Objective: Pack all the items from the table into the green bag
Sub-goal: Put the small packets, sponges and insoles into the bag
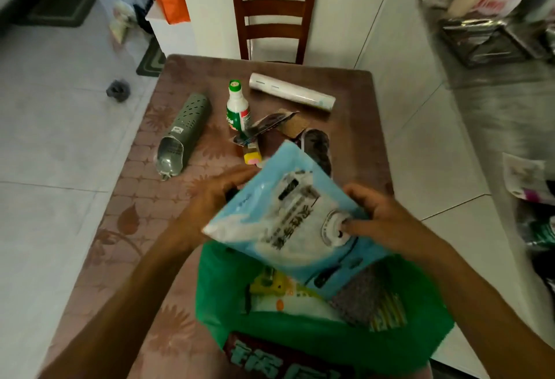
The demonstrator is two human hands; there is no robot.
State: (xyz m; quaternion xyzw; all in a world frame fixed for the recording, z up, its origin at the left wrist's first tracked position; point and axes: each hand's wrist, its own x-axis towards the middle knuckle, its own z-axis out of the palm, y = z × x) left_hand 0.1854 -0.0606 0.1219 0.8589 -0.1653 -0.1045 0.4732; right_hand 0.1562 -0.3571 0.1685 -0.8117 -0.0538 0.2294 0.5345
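Pouch [288,222] between hands, above bag [300,339]

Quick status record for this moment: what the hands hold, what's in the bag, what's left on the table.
left hand: grips the blue packet's left edge
right hand: grips the blue packet's right side
blue packet: tilted, lower end entering the green bag
green bag: open, at the near table edge
already in bag: yellow-and-white packet; grey scouring pad
left on table: grey perforated holder; green-capped bottle; white roll; small dark packets; yellow item
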